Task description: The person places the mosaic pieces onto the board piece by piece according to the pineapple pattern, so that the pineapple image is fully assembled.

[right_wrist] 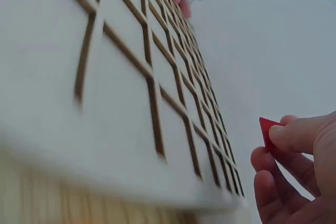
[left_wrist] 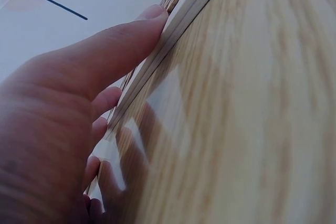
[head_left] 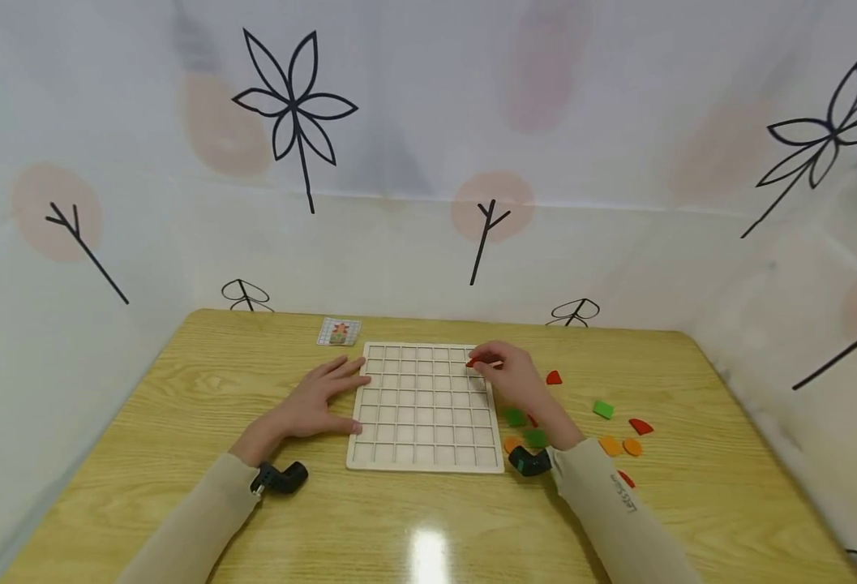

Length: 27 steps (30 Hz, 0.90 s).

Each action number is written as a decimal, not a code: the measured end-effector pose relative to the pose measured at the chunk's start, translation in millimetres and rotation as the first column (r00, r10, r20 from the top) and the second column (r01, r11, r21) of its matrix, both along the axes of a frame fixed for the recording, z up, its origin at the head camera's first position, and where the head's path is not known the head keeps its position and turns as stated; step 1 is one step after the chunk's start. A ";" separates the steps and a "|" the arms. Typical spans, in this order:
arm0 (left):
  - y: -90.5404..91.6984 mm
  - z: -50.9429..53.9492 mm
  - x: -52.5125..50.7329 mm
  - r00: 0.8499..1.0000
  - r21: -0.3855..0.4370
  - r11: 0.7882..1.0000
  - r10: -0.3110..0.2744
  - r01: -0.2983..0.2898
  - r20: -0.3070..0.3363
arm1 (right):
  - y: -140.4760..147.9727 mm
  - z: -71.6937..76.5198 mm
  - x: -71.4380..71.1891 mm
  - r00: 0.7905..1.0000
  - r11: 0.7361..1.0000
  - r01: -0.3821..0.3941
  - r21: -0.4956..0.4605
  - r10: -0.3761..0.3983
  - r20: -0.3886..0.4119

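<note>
A pale square grid board [head_left: 425, 459] lies in the middle of the table, its cells bare. My left hand [head_left: 319, 401] rests at the board's left edge, fingers spread and straight, with the thumb [left_wrist: 134, 38] touching the rim in the left wrist view. Over the board's top right corner, my right hand [head_left: 513, 375] pinches a red quarter-circle piece [right_wrist: 268, 131] between thumb and fingers. In the right wrist view a pointed corner of that piece shows, held above the grid; the fingers cover the rest.
Right of the board lie loose pieces: a green square [head_left: 603, 410], a red wedge [head_left: 641, 427], an orange circle [head_left: 632, 447] and several others, some partly under the right forearm. A small picture card [head_left: 339, 332] with a flower pattern lies behind the board.
</note>
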<state>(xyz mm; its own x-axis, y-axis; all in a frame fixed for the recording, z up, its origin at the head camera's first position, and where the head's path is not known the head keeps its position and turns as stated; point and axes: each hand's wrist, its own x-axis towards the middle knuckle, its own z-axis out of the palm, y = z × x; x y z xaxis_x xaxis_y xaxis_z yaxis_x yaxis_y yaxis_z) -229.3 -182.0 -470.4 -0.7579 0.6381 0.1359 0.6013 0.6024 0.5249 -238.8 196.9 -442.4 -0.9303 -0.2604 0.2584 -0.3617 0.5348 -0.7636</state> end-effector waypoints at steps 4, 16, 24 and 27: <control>-0.7 0.8 0.0 1.000 -0.006 1.000 0.004 -0.004 0.003 | -26.6 -7.5 -4.7 0.999 0.999 0.019 -0.046 -0.017 0.043; 4.3 0.8 0.1 1.000 -0.025 1.000 0.015 -0.015 0.008 | -68.6 -18.5 -14.5 0.994 0.987 0.101 -0.124 -0.094 0.062; 3.5 -3.1 0.2 1.000 -0.029 0.999 0.021 -0.021 -0.005 | -73.2 -26.8 -14.2 0.993 0.982 0.115 -0.147 -0.108 0.056; 3.5 -3.5 0.4 1.000 -0.030 0.999 0.020 -0.021 -0.017 | -73.2 -28.2 -13.1 0.992 0.987 0.119 -0.105 -0.115 0.043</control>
